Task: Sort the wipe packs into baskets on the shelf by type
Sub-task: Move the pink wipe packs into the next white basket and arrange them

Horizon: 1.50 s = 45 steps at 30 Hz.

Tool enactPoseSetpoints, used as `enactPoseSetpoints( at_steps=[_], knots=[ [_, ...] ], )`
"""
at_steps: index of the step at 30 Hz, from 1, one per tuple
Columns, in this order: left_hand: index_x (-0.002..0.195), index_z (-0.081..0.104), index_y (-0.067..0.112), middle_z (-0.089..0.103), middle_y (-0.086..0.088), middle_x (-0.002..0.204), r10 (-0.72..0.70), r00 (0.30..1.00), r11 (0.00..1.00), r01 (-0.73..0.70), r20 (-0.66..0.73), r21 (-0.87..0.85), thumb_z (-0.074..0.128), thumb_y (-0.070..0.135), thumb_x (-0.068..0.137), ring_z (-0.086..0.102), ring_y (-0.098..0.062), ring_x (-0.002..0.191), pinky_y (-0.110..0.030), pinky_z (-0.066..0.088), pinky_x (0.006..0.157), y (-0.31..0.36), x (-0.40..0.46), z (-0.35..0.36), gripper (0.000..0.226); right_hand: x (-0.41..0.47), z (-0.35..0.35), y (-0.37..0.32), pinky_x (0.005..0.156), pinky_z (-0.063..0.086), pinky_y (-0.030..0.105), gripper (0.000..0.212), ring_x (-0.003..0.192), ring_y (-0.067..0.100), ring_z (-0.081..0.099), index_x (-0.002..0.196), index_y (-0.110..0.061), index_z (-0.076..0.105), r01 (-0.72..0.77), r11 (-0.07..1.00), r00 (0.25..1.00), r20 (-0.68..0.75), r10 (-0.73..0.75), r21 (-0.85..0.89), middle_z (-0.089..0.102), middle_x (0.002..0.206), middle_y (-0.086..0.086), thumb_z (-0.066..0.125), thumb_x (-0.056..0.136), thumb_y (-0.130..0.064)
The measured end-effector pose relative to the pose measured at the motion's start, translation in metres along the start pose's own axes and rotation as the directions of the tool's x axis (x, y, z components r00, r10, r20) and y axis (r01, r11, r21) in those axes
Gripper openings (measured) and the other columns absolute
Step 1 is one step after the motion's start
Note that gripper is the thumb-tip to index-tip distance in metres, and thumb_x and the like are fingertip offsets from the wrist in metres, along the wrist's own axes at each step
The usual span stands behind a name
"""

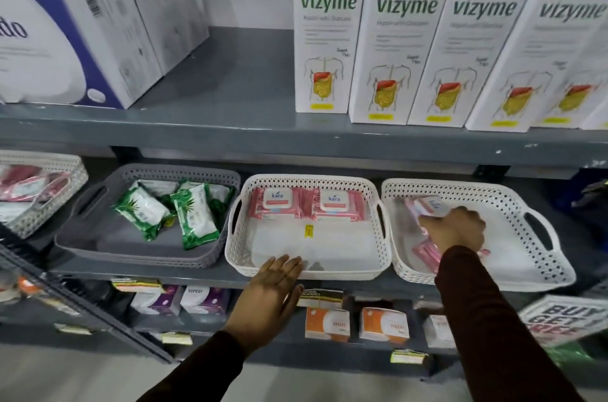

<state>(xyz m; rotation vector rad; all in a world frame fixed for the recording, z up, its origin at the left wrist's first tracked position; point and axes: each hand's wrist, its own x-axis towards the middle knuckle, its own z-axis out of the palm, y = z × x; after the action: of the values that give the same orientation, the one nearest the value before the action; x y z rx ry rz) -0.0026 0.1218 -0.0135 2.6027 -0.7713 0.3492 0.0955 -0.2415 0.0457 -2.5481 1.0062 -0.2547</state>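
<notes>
Three baskets stand side by side on the middle shelf. The grey basket (82, 204) holds several green wipe packs (194, 219). In the middle white basket (309, 273), two pink kara wipe packs (309, 204) lie side by side at the back. The right white basket (539, 257) holds pink packs (427, 204), blurred. My right hand (455, 227) reaches into this basket and closes on a pink pack there. My left hand (273, 283) rests flat, fingers spread, on the front rim of the middle basket.
A fourth white basket (49, 204) with pink packs sits at the far left. Tall Vizyme boxes (404, 33) and white-and-blue boxes (65, 26) fill the shelf above. Small product boxes (355, 322) line the shelf below. A sign (559, 319) hangs at the lower right.
</notes>
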Motion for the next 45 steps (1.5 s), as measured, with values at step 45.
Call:
enactPoseSetpoints(
  at_steps=[45],
  knots=[
    [0.139, 0.052, 0.014, 0.058, -0.003, 0.137, 0.045, 0.998, 0.998, -0.046, 0.032, 0.039, 0.040, 0.036, 0.099, 0.049, -0.023, 0.130, -0.033, 0.027, 0.112, -0.031, -0.005, -0.016, 0.046, -0.065, -0.029, -0.043, 0.095, 0.043, 0.029, 0.083, 0.112, 0.019, 0.049, 0.124, -0.027, 0.058, 0.503, 0.687, 0.843, -0.123, -0.524, 0.525, 0.049, 0.126, 0.002, 0.095, 0.050, -0.031]
  ],
)
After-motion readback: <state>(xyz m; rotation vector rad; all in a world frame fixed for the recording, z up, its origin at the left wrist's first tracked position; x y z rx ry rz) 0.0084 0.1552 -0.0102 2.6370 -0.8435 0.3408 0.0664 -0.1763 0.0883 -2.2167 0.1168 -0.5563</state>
